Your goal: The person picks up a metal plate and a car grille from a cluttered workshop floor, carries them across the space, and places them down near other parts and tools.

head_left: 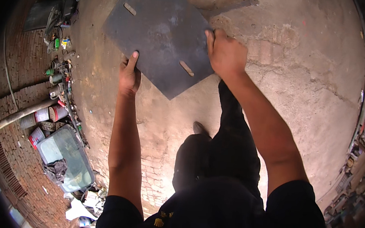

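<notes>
Between my two hands is a dark grey flat metal plate [161,33], roughly square and turned corner-down toward me. Two short slots are cut through it, one near its left corner and one near its lower right edge. My left hand [130,73] grips the lower left edge, thumb on top and fingers out of sight beneath. At the right corner my right hand [227,52] is closed on the edge, its fingertips partly hidden. Beyond the plate, a flat metal strip [236,6] with a hole at its end lies toward the upper right.
Paint cans [58,111], a wooden pole [22,116] and a glass pane [70,158] stand along the brick wall at left. Scrap [353,187] is heaped at the right rim. The worn floor [298,94] has cracks and exposed bricks.
</notes>
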